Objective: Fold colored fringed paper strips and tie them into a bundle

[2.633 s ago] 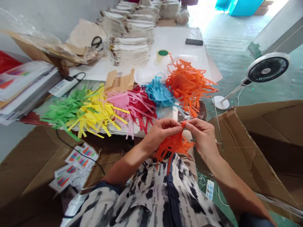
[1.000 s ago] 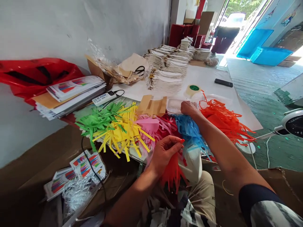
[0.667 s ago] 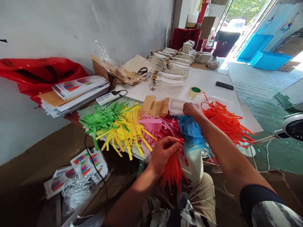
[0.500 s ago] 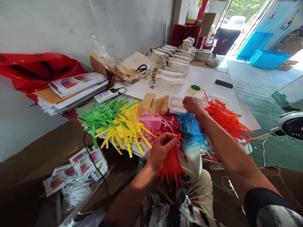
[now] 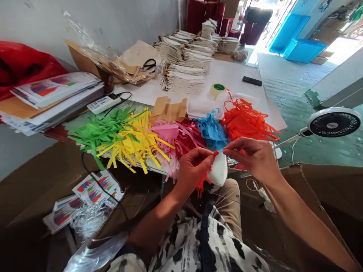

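My left hand (image 5: 190, 167) pinches the rolled top of a red paper tassel (image 5: 202, 184), whose cut strips hang below the fingers over my lap. Close beside that top, my right hand (image 5: 252, 155) has its thumb and forefinger pressed together; what is between them is too small to make out. Just beyond the hands lie piles of fringed paper: blue (image 5: 212, 131), orange-red (image 5: 244, 120), pink (image 5: 168, 133), yellow (image 5: 136, 140) and green (image 5: 99, 126). A shallow white plastic tray (image 5: 195, 112) stands behind the blue fringe.
A tape roll (image 5: 217, 91), a black phone-like object (image 5: 252, 81) and stacks of white strung pieces (image 5: 187, 77) lie further back. Scissors (image 5: 149, 65) rest on brown paper. A fan (image 5: 333, 122) stands at right. Cardboard (image 5: 312, 189) surrounds my legs.
My right hand has come back from the white tray to the top of the red tassel. The left hand still holds the tassel. The view has shifted.
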The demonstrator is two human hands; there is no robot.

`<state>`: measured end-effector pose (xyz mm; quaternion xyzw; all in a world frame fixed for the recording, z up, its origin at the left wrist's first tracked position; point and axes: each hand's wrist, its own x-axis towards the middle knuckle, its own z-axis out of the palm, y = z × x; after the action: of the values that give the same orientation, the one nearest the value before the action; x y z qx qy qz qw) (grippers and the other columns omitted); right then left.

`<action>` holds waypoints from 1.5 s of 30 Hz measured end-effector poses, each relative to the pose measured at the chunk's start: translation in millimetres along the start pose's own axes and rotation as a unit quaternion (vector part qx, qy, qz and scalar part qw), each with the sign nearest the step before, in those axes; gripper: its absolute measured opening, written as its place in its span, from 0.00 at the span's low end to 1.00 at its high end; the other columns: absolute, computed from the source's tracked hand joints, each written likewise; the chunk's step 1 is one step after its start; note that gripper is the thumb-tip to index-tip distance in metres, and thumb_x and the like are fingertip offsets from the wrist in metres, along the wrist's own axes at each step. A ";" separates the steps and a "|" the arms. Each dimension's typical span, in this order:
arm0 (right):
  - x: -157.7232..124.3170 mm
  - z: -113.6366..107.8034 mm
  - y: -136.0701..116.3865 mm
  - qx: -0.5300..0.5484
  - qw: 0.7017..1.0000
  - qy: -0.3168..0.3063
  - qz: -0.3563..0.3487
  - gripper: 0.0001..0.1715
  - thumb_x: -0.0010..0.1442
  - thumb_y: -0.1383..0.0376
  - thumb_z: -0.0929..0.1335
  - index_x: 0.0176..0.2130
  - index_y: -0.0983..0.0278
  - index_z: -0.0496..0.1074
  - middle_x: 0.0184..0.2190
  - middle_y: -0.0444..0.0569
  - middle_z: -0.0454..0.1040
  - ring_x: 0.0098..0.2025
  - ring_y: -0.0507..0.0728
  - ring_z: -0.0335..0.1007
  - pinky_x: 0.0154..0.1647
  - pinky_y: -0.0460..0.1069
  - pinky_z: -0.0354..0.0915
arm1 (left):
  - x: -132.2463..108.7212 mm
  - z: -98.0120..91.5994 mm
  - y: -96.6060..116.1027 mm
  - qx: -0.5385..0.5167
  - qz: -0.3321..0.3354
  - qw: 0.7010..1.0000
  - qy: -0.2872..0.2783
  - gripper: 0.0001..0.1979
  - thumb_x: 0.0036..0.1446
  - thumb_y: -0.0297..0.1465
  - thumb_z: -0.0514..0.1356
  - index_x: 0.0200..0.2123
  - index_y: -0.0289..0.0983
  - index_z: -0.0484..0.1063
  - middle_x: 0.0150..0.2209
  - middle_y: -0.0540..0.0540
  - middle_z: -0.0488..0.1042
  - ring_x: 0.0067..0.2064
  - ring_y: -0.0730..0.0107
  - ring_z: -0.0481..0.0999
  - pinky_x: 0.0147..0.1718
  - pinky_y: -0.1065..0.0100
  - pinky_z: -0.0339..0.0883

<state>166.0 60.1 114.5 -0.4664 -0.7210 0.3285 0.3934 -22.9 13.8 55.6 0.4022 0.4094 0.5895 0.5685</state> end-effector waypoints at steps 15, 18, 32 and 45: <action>-59.6 -24.0 -13.9 0.019 0.996 -0.058 0.069 0.15 0.60 0.51 0.78 0.37 0.59 0.82 0.31 0.44 0.80 0.31 0.52 0.73 0.33 0.46 0.67 | -27.5 24.3 1.9 0.109 0.138 0.981 -0.086 0.03 0.63 0.31 0.69 0.37 0.38 0.81 0.35 0.48 0.81 0.36 0.73 0.77 0.36 0.72 0.69; -66.1 -19.6 -10.5 0.019 0.998 -0.029 0.052 0.13 0.61 0.52 0.78 0.37 0.58 0.81 0.32 0.43 0.81 0.33 0.52 0.74 0.37 0.47 0.69 | -29.8 25.9 -0.1 0.110 0.142 0.980 -0.084 0.03 0.63 0.31 0.69 0.37 0.38 0.82 0.35 0.48 0.81 0.36 0.73 0.78 0.36 0.72 0.69; -81.6 -18.8 7.7 0.055 0.995 0.023 0.079 0.12 0.59 0.54 0.79 0.37 0.58 0.81 0.33 0.43 0.82 0.34 0.53 0.78 0.38 0.48 0.72 | -28.1 30.4 -14.5 -0.024 0.002 0.992 -0.127 0.15 0.59 0.35 0.73 0.48 0.40 0.78 0.35 0.49 0.82 0.37 0.72 0.83 0.38 0.72 0.75; -113.0 -20.7 33.8 0.070 0.993 0.077 0.053 0.01 0.64 0.62 0.76 0.37 0.55 0.84 0.35 0.43 0.81 0.37 0.52 0.75 0.40 0.48 0.68 | -24.0 43.5 -29.0 0.136 -0.030 0.952 -0.271 0.16 0.68 0.44 0.64 0.46 0.36 0.76 0.33 0.50 0.76 0.32 0.75 0.72 0.31 0.73 0.63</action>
<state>227.0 -31.1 66.4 -0.4993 -0.6378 0.3619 0.4615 28.6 -8.6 43.0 0.6081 0.3280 0.3796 0.6152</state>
